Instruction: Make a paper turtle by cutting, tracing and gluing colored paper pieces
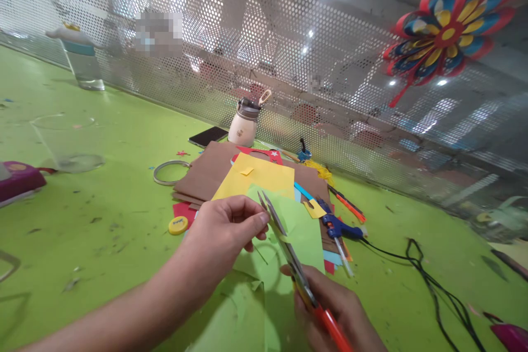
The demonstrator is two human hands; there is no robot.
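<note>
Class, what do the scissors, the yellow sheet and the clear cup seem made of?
Scissors: metal blades, smooth with a grey sheen; red handle probably plastic, evenly coloured. Yellow sheet: likely paper or thin card, matte and straight-edged. Clear cup: smooth, see-through; plastic or glass, I cannot tell.

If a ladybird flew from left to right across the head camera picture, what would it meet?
Clear, round, see-through cup → thin grey ring → bare left hand → red-handled metal scissors → big red, blue and yellow looped-petal flower.
</note>
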